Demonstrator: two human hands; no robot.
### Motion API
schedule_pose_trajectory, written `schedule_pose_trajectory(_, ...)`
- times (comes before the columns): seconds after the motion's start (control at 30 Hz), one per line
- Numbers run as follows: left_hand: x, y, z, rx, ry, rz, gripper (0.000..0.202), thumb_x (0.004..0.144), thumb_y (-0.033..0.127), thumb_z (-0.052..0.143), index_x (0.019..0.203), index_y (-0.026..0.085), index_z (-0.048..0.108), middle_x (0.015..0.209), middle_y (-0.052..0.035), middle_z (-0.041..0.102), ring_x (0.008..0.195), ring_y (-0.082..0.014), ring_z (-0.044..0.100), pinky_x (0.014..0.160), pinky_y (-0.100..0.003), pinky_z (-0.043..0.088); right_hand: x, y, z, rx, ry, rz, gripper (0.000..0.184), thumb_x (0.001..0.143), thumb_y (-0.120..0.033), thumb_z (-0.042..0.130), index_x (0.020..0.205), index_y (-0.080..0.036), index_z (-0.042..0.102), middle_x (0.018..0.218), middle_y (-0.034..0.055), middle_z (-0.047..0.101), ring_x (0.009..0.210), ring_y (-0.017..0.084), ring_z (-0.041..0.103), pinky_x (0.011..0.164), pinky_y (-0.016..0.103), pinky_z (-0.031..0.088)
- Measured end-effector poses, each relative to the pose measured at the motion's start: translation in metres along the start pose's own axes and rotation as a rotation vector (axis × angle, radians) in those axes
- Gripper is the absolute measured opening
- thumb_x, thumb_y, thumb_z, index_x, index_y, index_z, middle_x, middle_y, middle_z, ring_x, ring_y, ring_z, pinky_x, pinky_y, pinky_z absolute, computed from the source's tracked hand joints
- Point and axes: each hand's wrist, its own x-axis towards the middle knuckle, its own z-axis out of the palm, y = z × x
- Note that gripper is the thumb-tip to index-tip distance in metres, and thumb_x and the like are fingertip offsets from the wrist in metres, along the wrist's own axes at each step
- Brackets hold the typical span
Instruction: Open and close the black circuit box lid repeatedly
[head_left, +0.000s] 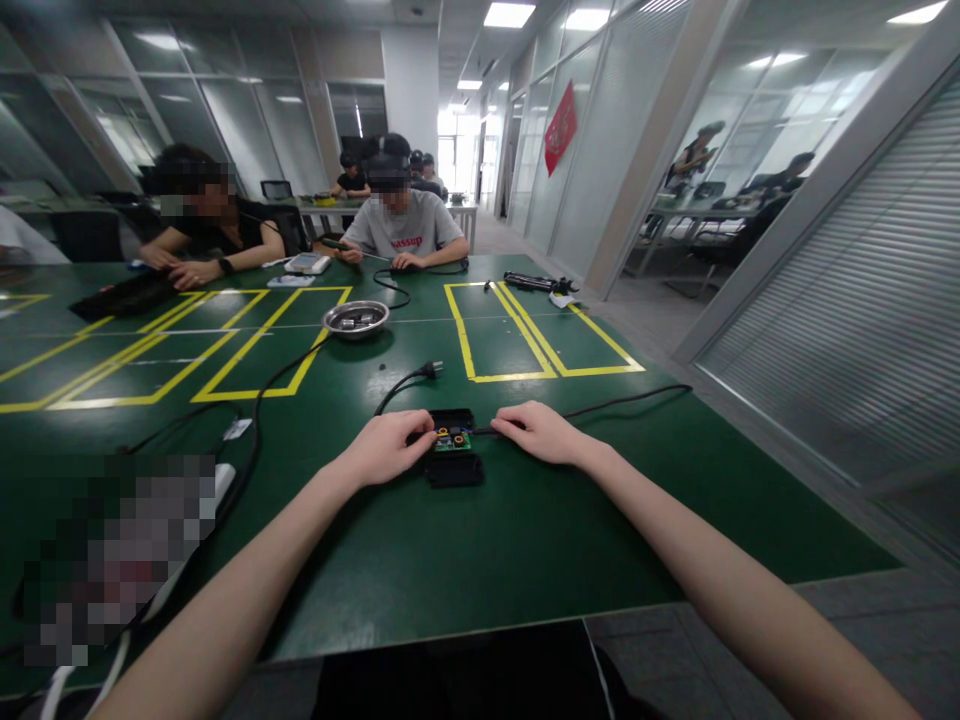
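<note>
On the green desk (525, 540), a little back from the middle of its near edge, lies a small black box (452, 420), open, with a green circuit board (452, 440) showing inside. A black lid (454, 471) lies just in front of it, touching. The left hand (390, 447) has its fingers curled on the box's left end and holds it. The right hand (540, 432) lies low at the box's right end, fingers nearly straight over a black cable (622, 402) that runs toward the desk's right edge; I cannot tell whether it pinches the cable. A plug (430, 370) lies behind the box, and a metal bowl (355, 318) sits farther back toward the far edge.
</note>
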Motion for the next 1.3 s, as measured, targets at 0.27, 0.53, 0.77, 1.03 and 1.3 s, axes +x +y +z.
schedule_pose_trajectory(0.27, 0.006, 0.007, -0.001, 0.176, 0.043, -0.196, 0.043, 0.104, 0.039, 0.035, 0.069, 0.021, 0.054, 0.063, -0.0035, 0.061, 0.061, -0.0199, 0.058, 0.06, -0.029, 0.03, 0.001, 0.0, 0.005, 0.087, 0.058, -0.004, 0.034, 0.099, -0.036, 0.05, 0.074, -0.017, 0.064, 0.067, 0.001, 0.062, 0.063, 0.014, 0.054, 0.064, 0.026, 0.034)
schedule_pose_trajectory(0.53, 0.002, -0.002, -0.003, 0.205, 0.144, -0.071, 0.055, 0.101, 0.042, 0.035, 0.052, 0.02, 0.048, 0.046, -0.0017, 0.047, 0.047, -0.0157, 0.043, 0.056, -0.03, 0.019, -0.005, -0.005, -0.004, 0.243, 0.035, -0.08, 0.039, 0.096, -0.04, 0.05, 0.067, -0.016, 0.06, 0.06, -0.002, 0.051, 0.057, 0.012, 0.045, 0.058, 0.026, 0.033)
schedule_pose_trajectory(0.77, 0.0, -0.01, 0.0, 0.096, 0.145, 0.073, 0.054, 0.1, 0.04, 0.037, 0.05, 0.019, 0.042, 0.043, 0.0024, 0.037, 0.042, -0.0114, 0.032, 0.055, -0.028, 0.022, -0.006, -0.013, -0.006, 0.298, -0.022, -0.125, 0.044, 0.096, -0.044, 0.05, 0.064, -0.015, 0.059, 0.057, -0.0028, 0.047, 0.055, 0.01, 0.04, 0.056, 0.025, 0.032)
schedule_pose_trajectory(1.03, -0.001, 0.0, 0.001, 0.076, -0.006, 0.002, 0.048, 0.094, 0.038, 0.042, 0.049, 0.02, 0.04, 0.045, 0.0022, 0.04, 0.043, -0.012, 0.035, 0.055, -0.028, 0.026, -0.007, -0.014, -0.005, 0.24, -0.075, -0.121, 0.043, 0.096, -0.043, 0.051, 0.065, -0.015, 0.061, 0.057, -0.0023, 0.049, 0.055, 0.011, 0.039, 0.056, 0.025, 0.032)
schedule_pose_trajectory(1.3, 0.001, 0.004, 0.0, 0.204, -0.031, -0.082, 0.049, 0.095, 0.037, 0.041, 0.049, 0.021, 0.048, 0.046, -0.0005, 0.05, 0.047, -0.0151, 0.044, 0.056, -0.03, 0.025, -0.004, -0.014, -0.002, 0.057, 0.004, -0.145, 0.042, 0.097, -0.035, 0.05, 0.059, -0.017, 0.054, 0.053, -0.0035, 0.044, 0.051, 0.01, 0.038, 0.057, 0.026, 0.028)
